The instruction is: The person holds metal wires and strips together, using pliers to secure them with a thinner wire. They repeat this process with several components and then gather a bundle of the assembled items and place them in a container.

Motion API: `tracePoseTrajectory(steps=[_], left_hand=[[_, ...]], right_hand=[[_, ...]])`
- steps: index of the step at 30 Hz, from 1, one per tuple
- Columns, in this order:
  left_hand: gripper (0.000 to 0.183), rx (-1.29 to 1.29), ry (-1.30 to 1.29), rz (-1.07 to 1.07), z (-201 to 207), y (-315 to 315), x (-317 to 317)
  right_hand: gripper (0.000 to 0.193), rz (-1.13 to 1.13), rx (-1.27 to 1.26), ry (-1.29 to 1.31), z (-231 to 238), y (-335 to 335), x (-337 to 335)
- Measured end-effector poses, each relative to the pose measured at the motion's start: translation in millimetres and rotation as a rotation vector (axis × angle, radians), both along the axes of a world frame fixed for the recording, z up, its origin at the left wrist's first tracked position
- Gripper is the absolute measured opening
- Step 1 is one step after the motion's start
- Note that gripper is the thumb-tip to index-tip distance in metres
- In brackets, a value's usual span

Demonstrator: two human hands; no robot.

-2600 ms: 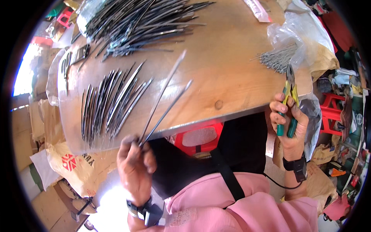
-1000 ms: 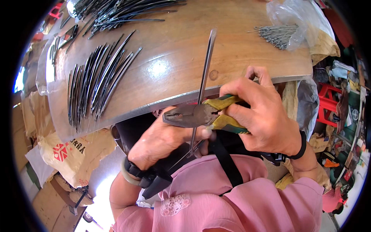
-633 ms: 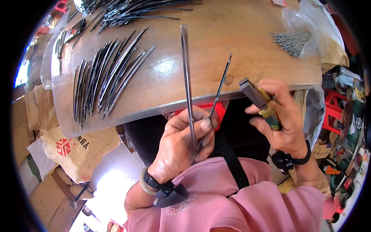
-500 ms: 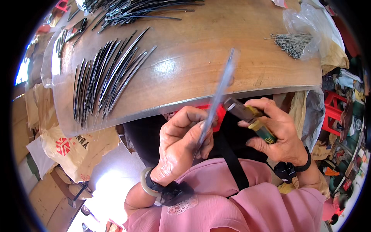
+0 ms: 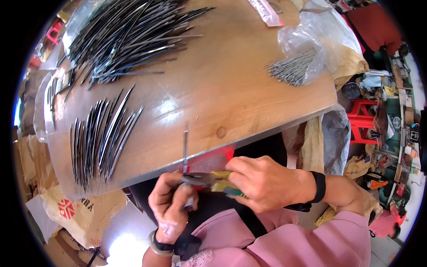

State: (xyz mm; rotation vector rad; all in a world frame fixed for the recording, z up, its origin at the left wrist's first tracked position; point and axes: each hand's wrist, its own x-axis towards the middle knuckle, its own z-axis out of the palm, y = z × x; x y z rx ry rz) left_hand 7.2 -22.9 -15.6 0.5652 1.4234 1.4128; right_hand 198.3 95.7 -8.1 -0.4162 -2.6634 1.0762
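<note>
Just over the table's near edge, my left hand [image 5: 168, 204] is closed around the lower end of a thin, narrow metal strip [image 5: 185, 147], which stands roughly upright. My right hand [image 5: 264, 182] grips pliers with yellow and green handles [image 5: 220, 181]. The pliers' jaws lie across the strip's lower part, right at my left fingertips; blur hides whether they bite on it. A fanned row of similar dark strips [image 5: 100, 142] lies on the table [image 5: 200, 100] to the left. Behind it rests a larger heap of dark strips [image 5: 129, 40].
At the far right of the table, a bundle of thin metal wires [image 5: 293, 66] spills from a clear plastic bag [image 5: 316, 33]. A pink-and-white packet [image 5: 266, 12] lies at the back. A printed brown sack [image 5: 73, 216] hangs below the left edge; a red stool [image 5: 361, 118] stands at right.
The pliers have come left from beside the strip to its lower part at my left fingers. The strip has gone from slanted to nearly upright. The whole view has shifted, showing more of the far heap.
</note>
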Motion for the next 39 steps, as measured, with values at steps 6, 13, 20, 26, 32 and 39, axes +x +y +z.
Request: tracePoseTrajectory(steps=[6,13,20,26,32,39], left_hand=[[0.016,-0.055,0.063,-0.032,11.9,13.9,-34.0],[0.007,-0.081,0.883,0.214,0.2,-13.8,-109.5],[0.02,-0.127,1.132,0.012,41.0,14.2,-121.6],[0.014,-0.021,1.059,-0.048,38.6,74.7,-139.0],[0.02,0.217,1.505,-0.146,43.7,173.7,-140.3],[0.012,0.074,1.769,-0.217,22.3,209.1,-159.2]], right_hand=[[0.027,-0.02,0.045,0.061,6.1,36.1,-18.8],[0.023,-0.228,0.749,-0.111,7.8,136.2,20.9],[0.016,-0.132,0.865,-0.171,5.1,152.7,22.4],[0.015,-0.15,0.957,-0.179,6.6,152.7,24.1],[0.011,-0.077,0.874,-0.144,9.5,168.0,19.0],[0.016,-0.2,0.911,-0.057,24.5,165.7,15.6]])
